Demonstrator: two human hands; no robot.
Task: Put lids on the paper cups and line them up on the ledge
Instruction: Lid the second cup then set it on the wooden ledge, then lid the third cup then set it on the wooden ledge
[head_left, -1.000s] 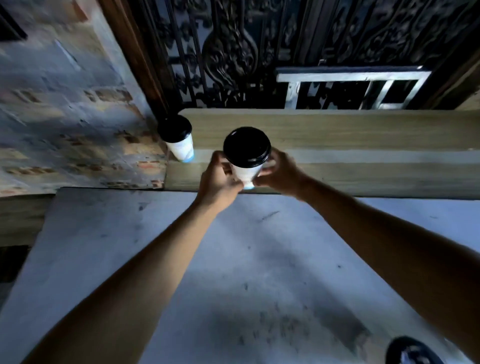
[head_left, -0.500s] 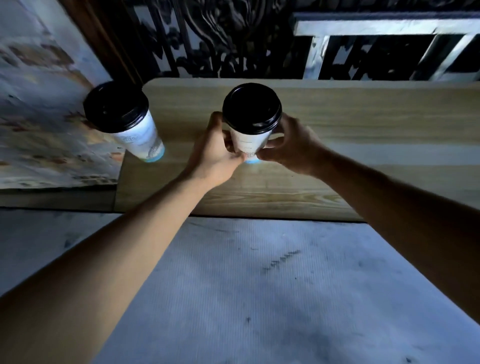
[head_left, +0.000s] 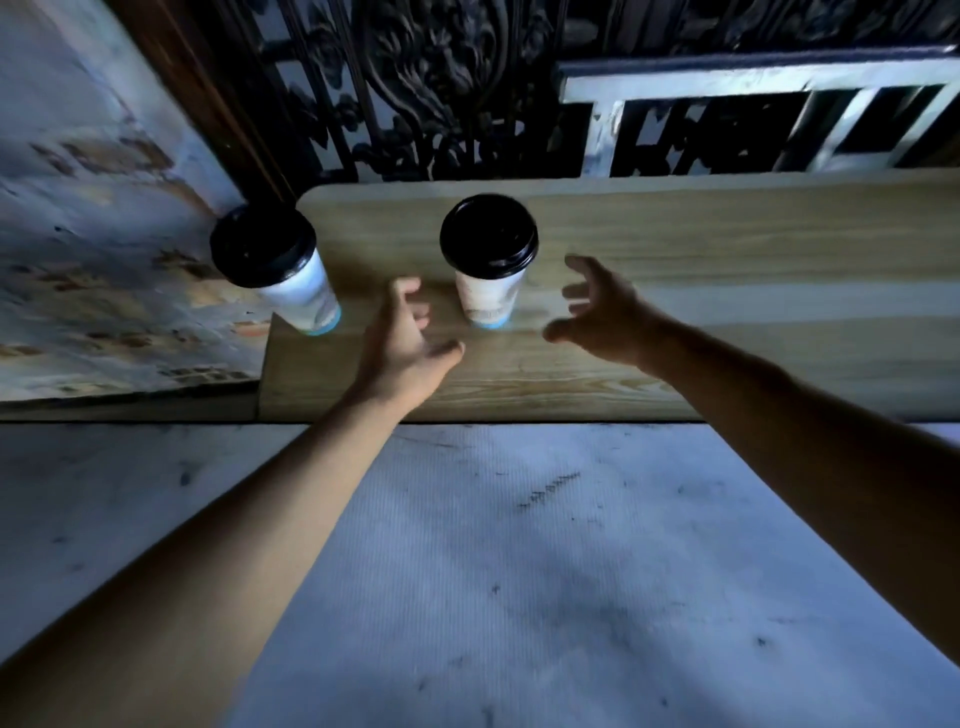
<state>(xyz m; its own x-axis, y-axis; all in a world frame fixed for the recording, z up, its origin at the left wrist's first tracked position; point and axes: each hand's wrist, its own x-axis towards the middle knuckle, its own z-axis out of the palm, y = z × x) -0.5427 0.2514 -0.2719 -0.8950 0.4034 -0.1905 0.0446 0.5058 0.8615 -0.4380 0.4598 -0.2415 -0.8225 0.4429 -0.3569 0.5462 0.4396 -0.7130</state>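
Two paper cups stand on the wooden ledge (head_left: 675, 260) across the upper middle of the frame, each closed by a black lid, so their contents cannot be seen. The left cup (head_left: 298, 291) sits at the ledge's left end; the centre cup (head_left: 488, 296) stands upright, well apart from it. My left hand (head_left: 402, 343) and right hand (head_left: 602, 312) flank the centre cup, fingers spread and released, touching nothing. Count: two cups, two lids, two hands.
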